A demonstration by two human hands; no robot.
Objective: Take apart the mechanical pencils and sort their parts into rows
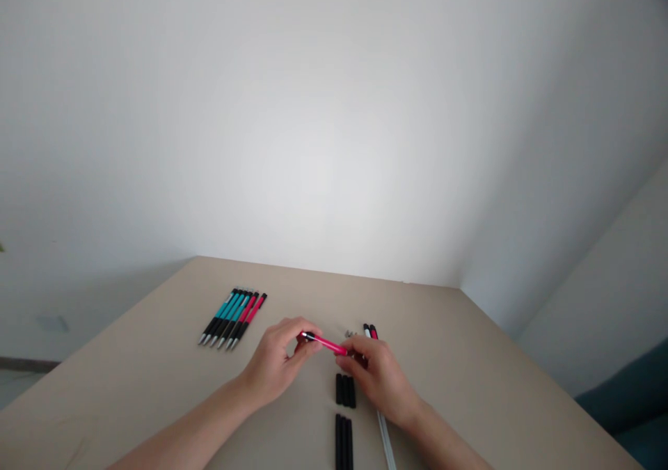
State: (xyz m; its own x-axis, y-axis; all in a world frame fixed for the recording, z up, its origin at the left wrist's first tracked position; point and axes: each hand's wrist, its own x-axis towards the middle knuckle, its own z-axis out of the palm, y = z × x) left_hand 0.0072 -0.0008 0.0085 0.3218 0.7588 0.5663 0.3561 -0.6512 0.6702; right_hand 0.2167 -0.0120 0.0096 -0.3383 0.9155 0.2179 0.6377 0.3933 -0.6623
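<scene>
A pink pen barrel (330, 345) is held over the worktop (443, 358), just beyond a row of short black tubes (345, 390). Its dark end is pinched between thumb and fingers by the grip of the left hand (276, 358); its pink end is pinched by the grip of the right hand (380, 379). Longer black tubes (344, 442) are laid side by side on the near side of the short ones. Beyond the short tubes, small metal pieces (350, 333) are partly hidden. To the short tubes' right, thin pale rods (386, 442) are partly covered by the right hand. Well to the short tubes' left and farther off, teal and pink pens (234, 317) are lined up.
</scene>
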